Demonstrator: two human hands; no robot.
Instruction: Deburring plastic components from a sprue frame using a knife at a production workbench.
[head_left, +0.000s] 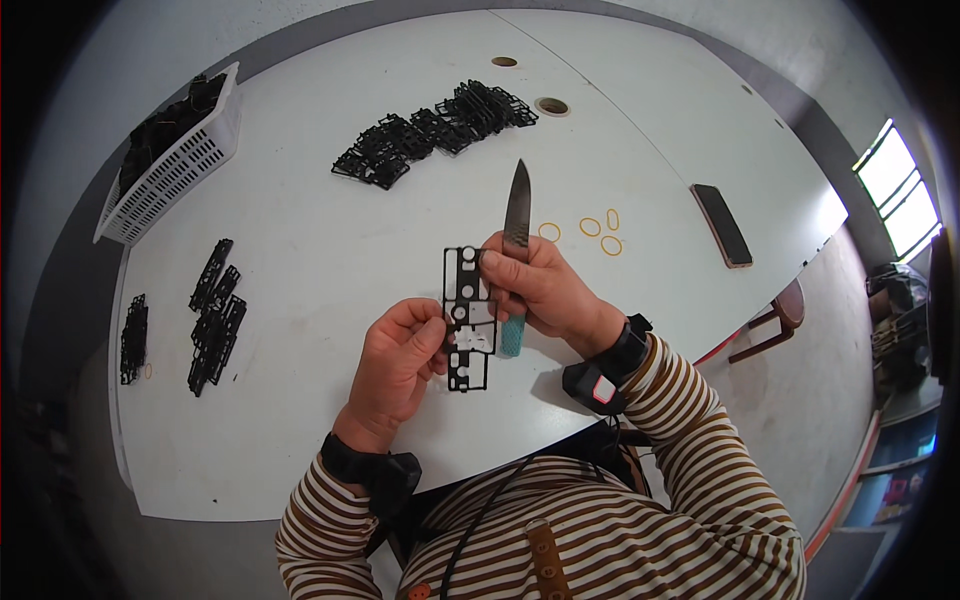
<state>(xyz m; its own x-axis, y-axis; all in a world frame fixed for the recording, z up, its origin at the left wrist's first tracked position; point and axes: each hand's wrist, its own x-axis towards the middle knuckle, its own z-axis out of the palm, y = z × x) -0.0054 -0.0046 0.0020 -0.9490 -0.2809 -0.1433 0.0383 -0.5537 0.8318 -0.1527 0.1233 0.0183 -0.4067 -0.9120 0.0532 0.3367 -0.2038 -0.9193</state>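
Over the near part of the white table [270, 440], both hands hold up a thin black plastic frame [467, 293] with several cut-outs. My left hand [388, 368] pinches its left edge with thumb and fingers. At its upper right edge, the thumb of my right hand [562, 292] presses against the frame. The same hand also keeps a knife [517, 208] in its grip, blade pointing up and away, with the teal handle showing below the fingers. How the right fingers curl behind the frame is partly hidden.
A long heap of black frames [435, 130] lies at the far middle. Smaller stacks [216, 335] sit at left, below a white basket [180, 178] filled with black parts. Yellow rubber bands [590, 236] and a phone [721, 226] lie right. Beyond the right edge stands a stool [789, 303].
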